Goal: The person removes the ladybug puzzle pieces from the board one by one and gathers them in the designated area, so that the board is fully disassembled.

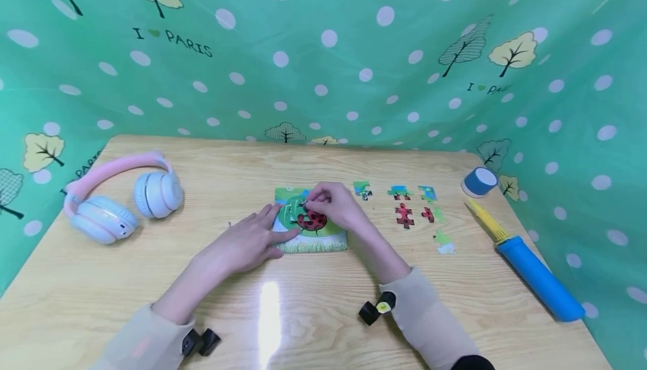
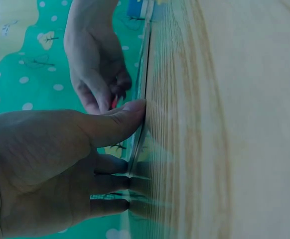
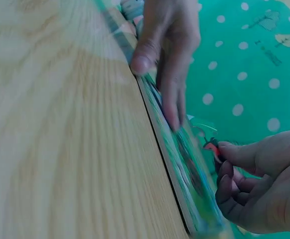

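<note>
A jigsaw puzzle [image 1: 318, 245] with a ladybug picture and a grassy lower border lies flat on the wooden table. Over its upper middle, my right hand [image 1: 337, 206] pinches a small puzzle piece [image 3: 212, 148] between thumb and fingers; red and dark colours show on it. My left hand [image 1: 246, 242] rests at the puzzle's left side, fingers extended to its edge and the thumb reaching across its lower left. In the left wrist view the left hand's fingertips [image 2: 125, 185] touch the table beside the puzzle. The right hand hides part of the picture.
Several loose puzzle pieces, among them a red one [image 1: 404, 216] and a green one [image 1: 443, 241], lie right of the puzzle. Pink and white headphones [image 1: 103, 219] sit at the left. A blue-and-white round container [image 1: 479, 182] and a blue pump with yellow nozzle [image 1: 540, 277] line the right edge.
</note>
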Tool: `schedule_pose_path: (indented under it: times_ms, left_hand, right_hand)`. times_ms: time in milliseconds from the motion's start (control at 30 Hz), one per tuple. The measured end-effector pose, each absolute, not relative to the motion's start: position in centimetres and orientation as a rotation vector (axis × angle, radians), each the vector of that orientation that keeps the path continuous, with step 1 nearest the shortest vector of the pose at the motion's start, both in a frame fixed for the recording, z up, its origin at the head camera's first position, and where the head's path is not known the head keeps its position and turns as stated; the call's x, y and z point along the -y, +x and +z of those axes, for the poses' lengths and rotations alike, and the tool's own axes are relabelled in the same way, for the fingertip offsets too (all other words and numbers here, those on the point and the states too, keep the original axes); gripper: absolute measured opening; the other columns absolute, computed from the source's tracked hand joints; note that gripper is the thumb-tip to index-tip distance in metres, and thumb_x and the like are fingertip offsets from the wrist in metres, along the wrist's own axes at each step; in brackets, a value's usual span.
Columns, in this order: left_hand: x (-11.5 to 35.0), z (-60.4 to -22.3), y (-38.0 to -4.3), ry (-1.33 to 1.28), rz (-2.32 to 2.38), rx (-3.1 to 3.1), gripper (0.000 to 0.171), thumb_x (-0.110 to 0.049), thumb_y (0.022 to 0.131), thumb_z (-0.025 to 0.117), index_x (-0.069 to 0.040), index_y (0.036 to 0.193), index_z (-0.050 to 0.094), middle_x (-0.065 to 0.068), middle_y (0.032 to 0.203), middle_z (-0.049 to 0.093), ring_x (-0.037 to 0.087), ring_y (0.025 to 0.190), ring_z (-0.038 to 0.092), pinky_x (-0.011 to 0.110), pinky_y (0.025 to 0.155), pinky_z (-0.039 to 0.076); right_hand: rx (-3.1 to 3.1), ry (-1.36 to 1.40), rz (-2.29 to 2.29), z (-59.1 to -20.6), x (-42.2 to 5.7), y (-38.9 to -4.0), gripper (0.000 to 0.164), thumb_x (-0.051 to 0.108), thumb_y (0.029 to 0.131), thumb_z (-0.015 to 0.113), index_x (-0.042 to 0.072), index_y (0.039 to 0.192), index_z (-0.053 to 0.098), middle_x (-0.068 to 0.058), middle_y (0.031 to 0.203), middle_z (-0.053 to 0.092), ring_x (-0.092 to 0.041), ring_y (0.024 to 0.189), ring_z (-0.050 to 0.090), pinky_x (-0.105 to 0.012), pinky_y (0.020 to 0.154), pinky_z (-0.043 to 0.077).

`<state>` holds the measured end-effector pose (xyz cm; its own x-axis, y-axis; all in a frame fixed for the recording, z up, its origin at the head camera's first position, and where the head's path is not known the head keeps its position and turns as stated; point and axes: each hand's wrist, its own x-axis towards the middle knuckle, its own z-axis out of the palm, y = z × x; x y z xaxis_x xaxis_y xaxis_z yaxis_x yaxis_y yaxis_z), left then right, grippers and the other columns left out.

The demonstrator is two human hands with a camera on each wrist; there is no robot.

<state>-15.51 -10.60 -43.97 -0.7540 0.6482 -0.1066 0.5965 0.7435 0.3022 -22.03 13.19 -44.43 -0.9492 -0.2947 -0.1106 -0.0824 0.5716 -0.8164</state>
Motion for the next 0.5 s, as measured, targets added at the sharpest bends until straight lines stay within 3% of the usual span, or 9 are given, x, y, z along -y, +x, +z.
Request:
schedule_pose_path:
  times_ms: [300, 500]
  left_hand:
    - [10.7, -44.0, -15.6, 0.978, 0.372, -2.718, 0.052, -0.034, 0.100, 0.065, -0.029, 0.150, 0.054, 0.032, 0.167, 0.019, 0.051, 0.153, 0.027, 0.064, 0.121, 0.033]
    - [10.7, -44.1, -15.6, 0.953, 0.372, -2.709, 0.053, -0.035, 0.100, 0.065, -0.031, 0.151, 0.052, 0.030, 0.168, 0.017, 0.050, 0.155, 0.025, 0.065, 0.121, 0.033]
  right_hand:
    - [-2.581, -0.239, -1.402, -44.0, -18.2, -22.0, 0.013, 0.012, 0.095, 0.073, 0.005, 0.107, 0.074, -0.009, 0.094, 0.073, -0.019, 0.084, 0.065, -0.023, 0.073, 0.051]
    - [-2.595, -0.165, -1.404, -43.6, -21.1, -21.8, 0.015, 0.011, 0.096, 0.073, 0.003, 0.109, 0.073, -0.013, 0.100, 0.076, -0.021, 0.088, 0.071, -0.031, 0.082, 0.058]
